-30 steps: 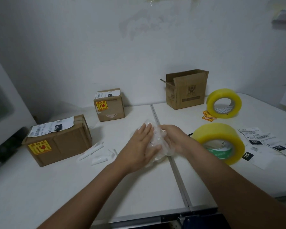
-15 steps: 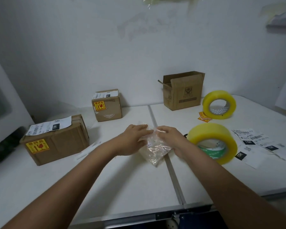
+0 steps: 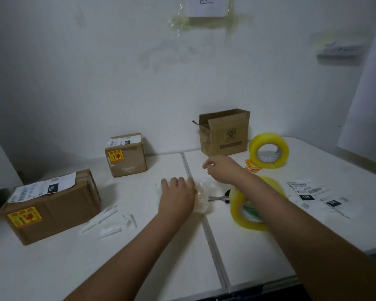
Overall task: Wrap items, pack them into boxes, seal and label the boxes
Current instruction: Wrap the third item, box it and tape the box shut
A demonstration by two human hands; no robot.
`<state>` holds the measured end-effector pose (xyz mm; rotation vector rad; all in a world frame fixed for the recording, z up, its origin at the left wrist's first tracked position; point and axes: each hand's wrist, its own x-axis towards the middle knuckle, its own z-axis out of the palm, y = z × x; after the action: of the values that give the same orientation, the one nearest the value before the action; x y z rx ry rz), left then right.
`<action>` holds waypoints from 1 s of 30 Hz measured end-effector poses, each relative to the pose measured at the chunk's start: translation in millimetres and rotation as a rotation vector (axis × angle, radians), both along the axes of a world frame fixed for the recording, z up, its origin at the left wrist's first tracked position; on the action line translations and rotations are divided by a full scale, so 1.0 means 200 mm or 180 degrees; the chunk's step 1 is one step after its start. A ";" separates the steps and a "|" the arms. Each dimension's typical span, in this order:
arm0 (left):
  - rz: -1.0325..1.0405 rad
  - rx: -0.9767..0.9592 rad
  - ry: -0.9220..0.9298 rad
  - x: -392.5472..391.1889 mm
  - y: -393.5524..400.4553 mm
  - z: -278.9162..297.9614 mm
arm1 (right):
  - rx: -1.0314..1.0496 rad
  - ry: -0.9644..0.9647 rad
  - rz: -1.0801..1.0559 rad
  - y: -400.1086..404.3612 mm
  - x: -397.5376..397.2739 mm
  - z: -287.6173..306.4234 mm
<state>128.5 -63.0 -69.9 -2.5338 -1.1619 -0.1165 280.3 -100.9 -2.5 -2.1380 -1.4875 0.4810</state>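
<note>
Both forearms reach out over the white worktop [image 3: 52, 268]. The left hand [image 3: 176, 197] lies palm down, fingers straight and together, pressing flat on a clear plastic-wrapped bundle [image 3: 201, 199] that sits on the seam between the two worktop panels. Just right of the bundle, partly behind the right forearm, a roll of yellow tape [image 3: 245, 210] stands on edge, and something dark, too small to make out, lies between bundle and roll. To the left of the bundle a few white paper strips [image 3: 109, 222] are scattered, and beyond them a large sealed box [image 3: 52, 207] carries a shipping label on top and a yellow warning sticker on its front. Off to the right, loose shipping labels [image 3: 313, 195] lie flat.

Further out, the right hand [image 3: 223, 169] hovers above the worktop, clear of the bundle, its fingers loosely curled with the tips drawn together; I cannot tell if anything is pinched there. Behind it, yellow stickers [image 3: 253, 166] lie beside a second roll of tape [image 3: 269, 150], also on edge. A small sealed box [image 3: 126, 155] with label and sticker stands back left, and an open box [image 3: 225, 132] stands near the wall.
</note>
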 end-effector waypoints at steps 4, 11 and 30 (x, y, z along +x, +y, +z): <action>0.0268 0.0194 -0.0007 0.05 -0.02 -0.02 | -0.1524 -0.1477 -0.0017 -0.08 0.09 0.02; 0.0257 0.0231 -0.0103 0.03 -0.03 -0.02 | -0.1885 -0.1432 -0.0113 -0.19 0.15 0.07; -0.0783 -0.0377 -0.0797 0.01 -0.04 0.02 | -0.0979 -0.0747 -0.0425 -0.21 0.20 0.07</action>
<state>130.8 -70.3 -66.9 -2.8223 -0.9602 -0.4500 320.1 -142.0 11.7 -2.5924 -1.4551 0.4465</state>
